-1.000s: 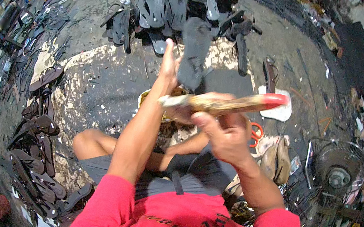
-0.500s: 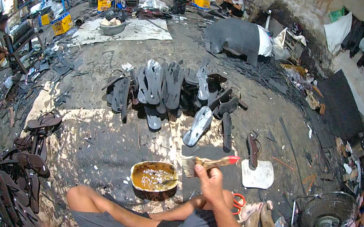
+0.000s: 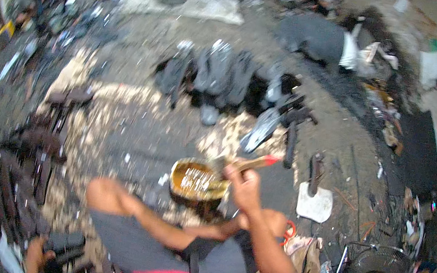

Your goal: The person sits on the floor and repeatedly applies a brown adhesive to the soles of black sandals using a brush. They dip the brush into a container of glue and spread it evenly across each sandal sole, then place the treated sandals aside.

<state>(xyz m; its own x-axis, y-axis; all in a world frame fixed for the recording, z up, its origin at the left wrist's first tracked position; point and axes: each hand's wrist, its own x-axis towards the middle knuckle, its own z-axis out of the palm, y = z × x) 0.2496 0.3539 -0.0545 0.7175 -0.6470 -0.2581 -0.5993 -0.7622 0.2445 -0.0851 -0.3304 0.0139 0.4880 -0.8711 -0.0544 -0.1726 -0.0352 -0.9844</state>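
Head view: right hand is gripping a red-tipped brush over a glue tin.
Fingers are closing tight round its handle; left hand too blurred to tell.

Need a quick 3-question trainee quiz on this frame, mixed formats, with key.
1. True or false: the right hand holds the wooden brush with a red handle tip.
2. The brush's bristle end is over: A) the round tin of yellow-brown glue B) the grey floor fan C) the white flat sheet
3. What lies in a row on the floor beyond the tin?

Key: 1 true; 2 A; 3 dark rubber sandal soles.
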